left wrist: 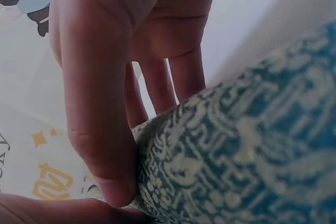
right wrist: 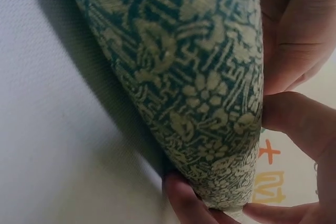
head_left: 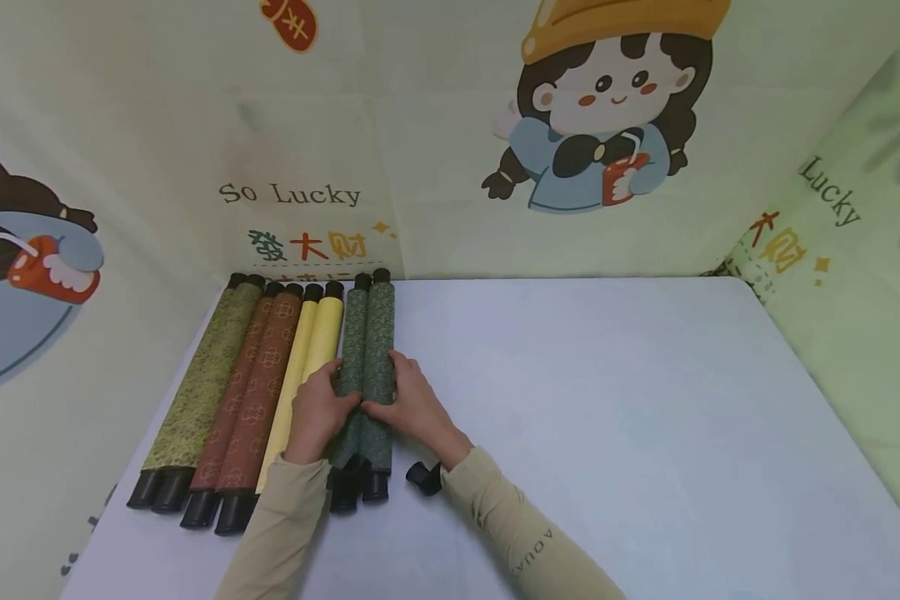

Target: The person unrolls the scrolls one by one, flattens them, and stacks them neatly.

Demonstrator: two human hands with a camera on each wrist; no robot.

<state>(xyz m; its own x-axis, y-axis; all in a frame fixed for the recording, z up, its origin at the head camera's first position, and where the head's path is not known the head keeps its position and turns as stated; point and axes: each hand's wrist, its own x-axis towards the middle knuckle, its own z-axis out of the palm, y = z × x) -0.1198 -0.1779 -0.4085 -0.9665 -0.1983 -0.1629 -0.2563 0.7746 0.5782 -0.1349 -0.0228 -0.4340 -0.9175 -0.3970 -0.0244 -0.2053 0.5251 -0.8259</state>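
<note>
In the head view, with 12 o'clock pointing away from the person, a pair of dark-green rolls (head_left: 378,329) lies lengthwise between 12 and 6 on the white table (head_left: 607,417). The left hand (head_left: 318,412) holds the pair from its 9 o'clock side and the right hand (head_left: 417,408) from its 3 o'clock side, both moderately spread, thumbs nearly meeting over the middle. Gripping the two outer flanks like this probably keeps the rolls parallel and close together. Towards 9 o'clock come the yellow rolls (head_left: 328,325), then the red-brown rolls (head_left: 258,400), then the olive rolls (head_left: 202,392), laid in matching pairs, perhaps so that each keeps its partner. A black wrist band (head_left: 423,478) shows at 6 o'clock from the right hand.

The left wrist view gives what the head view cannot: the pale woven pattern on the green, filling the picture from about 2 to 6 o'clock, and the left thumb pressed to the roll while the other fingers reach behind it. A further digit enters at 8 o'clock.

The right wrist view shows flowers in that weave, and fingertips tucked low against the roll at 6 o'clock, close to the table, a contact the head view hides. Digits crowd in at 3 o'clock; so close and cropped, I can't be sure which hand each belongs to.
</note>
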